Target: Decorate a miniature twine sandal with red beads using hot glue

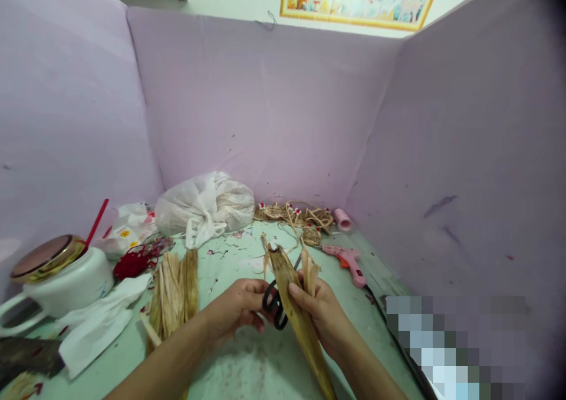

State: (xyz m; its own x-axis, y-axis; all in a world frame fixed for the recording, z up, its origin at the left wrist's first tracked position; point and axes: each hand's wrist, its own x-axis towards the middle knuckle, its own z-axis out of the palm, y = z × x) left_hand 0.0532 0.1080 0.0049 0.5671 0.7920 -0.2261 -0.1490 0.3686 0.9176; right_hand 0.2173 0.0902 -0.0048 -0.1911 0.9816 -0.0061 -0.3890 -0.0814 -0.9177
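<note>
My right hand (325, 314) is closed around a long dried leaf strip (289, 288) that stands tilted above the green table (247, 364), its lower end running toward me. Black-handled scissors (275, 306) sit between both hands. My left hand (236, 308) is curled with its fingers at the scissor handles. The scissor blades are hidden behind the leaf.
A pile of dried leaf strips (174, 291) lies left of my arms. A white mug with a gold lid (57, 276), white tissue (99, 323), red thread (132, 263), a white plastic bag (206, 205), woven straw pieces (300, 217), a pink spool (341, 219) and a pink glue gun (349, 261) stand around. Lilac panels wall in the table.
</note>
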